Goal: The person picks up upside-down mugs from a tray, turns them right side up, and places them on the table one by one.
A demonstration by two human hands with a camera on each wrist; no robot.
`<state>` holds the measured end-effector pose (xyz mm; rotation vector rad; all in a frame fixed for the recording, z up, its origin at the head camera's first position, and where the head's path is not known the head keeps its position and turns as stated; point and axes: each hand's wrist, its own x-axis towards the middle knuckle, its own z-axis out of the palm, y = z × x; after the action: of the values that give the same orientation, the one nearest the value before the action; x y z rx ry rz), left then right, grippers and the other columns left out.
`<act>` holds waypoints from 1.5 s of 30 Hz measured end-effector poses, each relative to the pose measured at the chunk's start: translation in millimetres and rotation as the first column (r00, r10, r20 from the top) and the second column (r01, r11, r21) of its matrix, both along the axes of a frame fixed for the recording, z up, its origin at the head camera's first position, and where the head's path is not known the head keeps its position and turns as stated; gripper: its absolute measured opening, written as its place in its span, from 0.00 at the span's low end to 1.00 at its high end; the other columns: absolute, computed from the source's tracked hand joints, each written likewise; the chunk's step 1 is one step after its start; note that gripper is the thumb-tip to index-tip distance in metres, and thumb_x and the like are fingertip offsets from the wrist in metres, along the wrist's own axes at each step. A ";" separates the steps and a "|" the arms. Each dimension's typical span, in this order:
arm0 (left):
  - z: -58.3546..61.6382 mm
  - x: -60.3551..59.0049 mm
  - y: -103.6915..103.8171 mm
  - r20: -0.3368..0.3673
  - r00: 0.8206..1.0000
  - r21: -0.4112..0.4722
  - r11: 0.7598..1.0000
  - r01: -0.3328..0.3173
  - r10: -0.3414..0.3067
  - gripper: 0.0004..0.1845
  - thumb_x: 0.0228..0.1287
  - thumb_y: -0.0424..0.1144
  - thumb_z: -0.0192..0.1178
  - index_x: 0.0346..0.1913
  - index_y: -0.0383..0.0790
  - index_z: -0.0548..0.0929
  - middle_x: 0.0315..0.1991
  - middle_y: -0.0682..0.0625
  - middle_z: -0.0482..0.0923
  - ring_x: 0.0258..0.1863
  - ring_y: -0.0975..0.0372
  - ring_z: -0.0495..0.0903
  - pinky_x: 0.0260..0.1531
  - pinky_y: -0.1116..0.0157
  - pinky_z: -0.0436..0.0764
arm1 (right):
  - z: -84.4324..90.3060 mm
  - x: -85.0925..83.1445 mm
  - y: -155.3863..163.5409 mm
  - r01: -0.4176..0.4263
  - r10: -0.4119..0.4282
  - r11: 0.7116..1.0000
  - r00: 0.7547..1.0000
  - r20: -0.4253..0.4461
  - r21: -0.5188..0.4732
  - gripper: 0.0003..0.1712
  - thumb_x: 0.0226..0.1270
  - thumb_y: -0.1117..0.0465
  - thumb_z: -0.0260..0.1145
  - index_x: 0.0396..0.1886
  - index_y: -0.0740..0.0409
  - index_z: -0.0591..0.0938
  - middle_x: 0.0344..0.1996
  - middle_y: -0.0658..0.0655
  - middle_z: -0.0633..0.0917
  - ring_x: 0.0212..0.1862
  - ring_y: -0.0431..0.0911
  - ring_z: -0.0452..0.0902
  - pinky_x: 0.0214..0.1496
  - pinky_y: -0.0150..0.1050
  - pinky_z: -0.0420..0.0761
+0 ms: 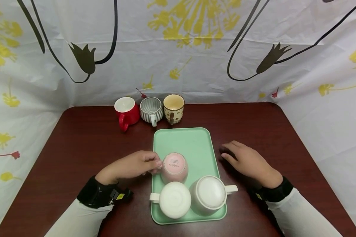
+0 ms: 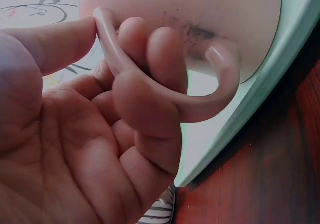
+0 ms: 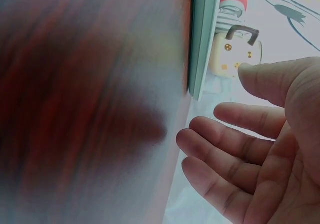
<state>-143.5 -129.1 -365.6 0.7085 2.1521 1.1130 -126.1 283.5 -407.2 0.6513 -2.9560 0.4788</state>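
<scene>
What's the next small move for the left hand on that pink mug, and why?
Probably lift the pink mug straight up off the green tray. The left hand already has fingers curled through its handle, and the mug sits upside down close to the two white mugs, so a sideways pull might knock them. The right hand rests open on the table.

We're seeing two white mugs sitting upside down at the near end of the tray, the left white mug (image 1: 174, 199) pointing its handle left, the right white mug (image 1: 209, 195) pointing its handle right, sides touching. Three upright mugs are lining the far edge of the dark red-brown table (image 1: 77, 138): red mug (image 1: 126, 112), striped grey mug (image 1: 151, 110), cream dotted mug (image 1: 173, 108). A floral white cloth (image 1: 178, 49) is hanging behind.
</scene>
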 end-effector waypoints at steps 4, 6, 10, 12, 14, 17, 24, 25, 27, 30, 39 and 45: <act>-2.2 -0.4 1.3 -0.019 1.000 0.000 1.000 0.004 -0.004 0.12 0.78 0.45 0.58 0.37 0.42 0.82 0.30 0.53 0.78 0.35 0.59 0.77 0.37 0.67 0.77 | 1.2 0.2 -0.6 0.003 -0.003 1.000 1.000 0.012 0.001 0.21 0.75 0.55 0.67 0.63 0.57 0.82 0.52 0.55 0.85 0.53 0.50 0.85 0.53 0.53 0.84; -3.9 -1.0 1.4 -0.025 1.000 -0.001 1.000 0.005 -0.005 0.12 0.79 0.45 0.58 0.37 0.43 0.82 0.30 0.53 0.78 0.36 0.60 0.78 0.39 0.67 0.78 | 1.7 0.7 -0.9 0.007 -0.007 1.000 1.000 0.017 0.001 0.21 0.76 0.54 0.67 0.63 0.57 0.82 0.52 0.55 0.85 0.53 0.50 0.85 0.53 0.53 0.85; -4.9 -1.0 1.4 -0.028 1.000 -0.003 1.000 -0.002 0.002 0.11 0.79 0.45 0.58 0.37 0.44 0.83 0.30 0.54 0.78 0.36 0.60 0.78 0.39 0.66 0.78 | 1.4 1.5 -1.5 0.009 -0.009 1.000 1.000 0.015 -0.001 0.21 0.75 0.54 0.67 0.63 0.57 0.82 0.52 0.54 0.85 0.53 0.49 0.85 0.52 0.53 0.85; -4.3 -0.6 1.4 -0.035 0.999 -0.003 1.000 0.000 0.000 0.11 0.79 0.45 0.58 0.37 0.44 0.83 0.29 0.54 0.78 0.36 0.60 0.78 0.39 0.66 0.78 | 1.0 1.6 -1.8 0.005 -0.005 1.000 1.000 0.010 -0.002 0.21 0.75 0.54 0.67 0.62 0.57 0.82 0.51 0.54 0.85 0.52 0.49 0.85 0.52 0.53 0.85; -3.0 -0.4 1.8 -0.037 0.999 -0.006 1.000 0.000 0.000 0.11 0.78 0.45 0.58 0.37 0.44 0.83 0.29 0.54 0.78 0.36 0.61 0.78 0.38 0.66 0.78 | 1.0 1.5 -1.6 0.003 -0.003 1.000 1.000 0.010 -0.001 0.20 0.75 0.54 0.67 0.62 0.56 0.82 0.51 0.54 0.86 0.52 0.48 0.85 0.52 0.52 0.85; -2.4 -0.5 2.3 -0.045 0.999 -0.006 1.000 0.007 -0.007 0.12 0.79 0.45 0.58 0.36 0.43 0.82 0.28 0.54 0.77 0.35 0.61 0.77 0.37 0.67 0.77 | 1.2 1.3 -1.1 -0.002 0.002 1.000 1.000 0.017 0.000 0.21 0.76 0.54 0.67 0.62 0.57 0.82 0.51 0.54 0.86 0.52 0.48 0.85 0.52 0.53 0.85; -4.8 -1.5 3.8 -0.064 0.998 -0.006 1.000 0.021 -0.022 0.15 0.80 0.46 0.56 0.34 0.42 0.82 0.27 0.55 0.74 0.34 0.60 0.76 0.38 0.67 0.77 | 1.0 1.0 -0.3 -0.001 0.001 1.000 1.000 0.027 0.000 0.21 0.76 0.54 0.66 0.63 0.57 0.82 0.51 0.54 0.86 0.52 0.48 0.85 0.53 0.53 0.85; -5.1 -1.6 3.9 -0.072 0.997 -0.008 1.000 0.022 -0.023 0.15 0.80 0.46 0.55 0.35 0.43 0.82 0.27 0.55 0.74 0.34 0.60 0.76 0.38 0.66 0.77 | 1.2 1.3 -0.5 -0.001 0.001 1.000 1.000 0.027 0.000 0.21 0.76 0.54 0.66 0.63 0.57 0.82 0.51 0.54 0.86 0.52 0.48 0.85 0.53 0.53 0.85; -5.3 -2.0 4.7 -0.091 0.996 -0.016 1.000 0.019 -0.021 0.14 0.81 0.47 0.54 0.36 0.45 0.83 0.28 0.54 0.75 0.35 0.60 0.77 0.39 0.66 0.78 | 1.5 1.6 -0.9 0.000 0.000 1.000 1.000 0.026 -0.002 0.21 0.76 0.54 0.66 0.62 0.57 0.82 0.51 0.54 0.86 0.52 0.48 0.85 0.53 0.52 0.85; -5.1 -1.6 6.3 -0.106 0.994 -0.025 1.000 0.000 -0.003 0.14 0.81 0.47 0.53 0.38 0.47 0.83 0.31 0.50 0.77 0.38 0.60 0.78 0.42 0.65 0.80 | 2.0 2.2 -1.0 -0.001 0.001 1.000 1.000 0.029 -0.006 0.21 0.76 0.53 0.66 0.62 0.57 0.82 0.51 0.54 0.86 0.52 0.48 0.85 0.53 0.52 0.84; -7.9 0.0 9.2 -0.040 0.995 0.037 0.995 -0.093 0.094 0.12 0.82 0.44 0.53 0.44 0.44 0.84 0.44 0.49 0.86 0.49 0.59 0.86 0.55 0.58 0.85 | 2.9 3.1 -0.2 -0.001 0.001 1.000 0.999 0.049 -0.003 0.21 0.76 0.54 0.66 0.63 0.57 0.82 0.53 0.54 0.86 0.53 0.49 0.85 0.54 0.53 0.84; -8.5 -6.7 9.2 -0.034 0.972 0.102 0.969 -0.227 0.231 0.18 0.83 0.46 0.50 0.36 0.37 0.79 0.28 0.49 0.76 0.34 0.60 0.79 0.42 0.65 0.80 | 3.4 3.2 -0.6 0.002 -0.002 1.000 0.998 0.055 -0.008 0.21 0.76 0.53 0.66 0.63 0.57 0.82 0.53 0.55 0.86 0.54 0.50 0.85 0.54 0.53 0.84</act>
<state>-150.2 -119.9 -374.1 0.5417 2.2748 1.3411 -122.9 282.9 -403.7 0.6445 -3.0039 0.5167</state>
